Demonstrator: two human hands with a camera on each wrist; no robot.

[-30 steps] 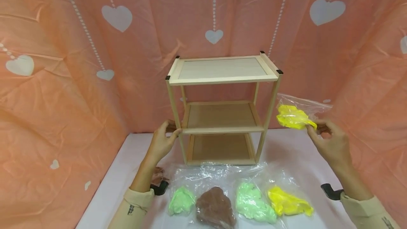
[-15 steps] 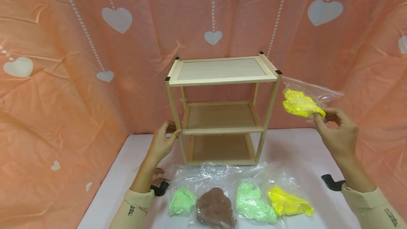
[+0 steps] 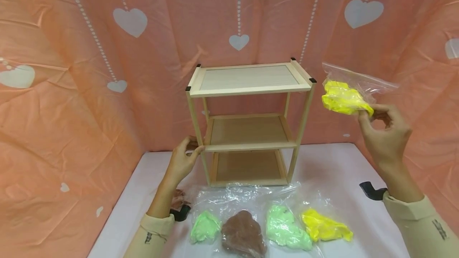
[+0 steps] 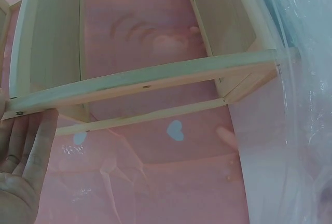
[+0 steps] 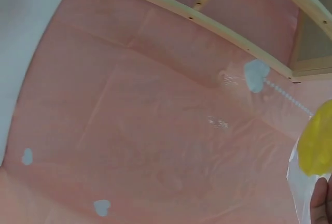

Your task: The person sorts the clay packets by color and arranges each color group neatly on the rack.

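Between left hand [image 3: 183,161] and right hand [image 3: 389,136] — a wooden rack [image 3: 249,78]

The left hand grips the rack's front post nearest to it, beside the middle shelf [image 3: 247,130]. The right hand pinches a clear bag [image 3: 376,85] with a yellow lump [image 3: 342,98] inside — in the air, apart from the rack. Below both hands, on the table [image 3: 330,166], lie a brown lump [image 3: 243,234] and two green lumps [image 3: 205,226].

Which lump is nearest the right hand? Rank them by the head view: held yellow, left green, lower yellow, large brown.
1. Held yellow lump: bagged, pinched by the right hand.
2. Lower yellow lump: front right.
3. Large brown lump: front, about centre.
4. Left green lump: front, left of the brown.
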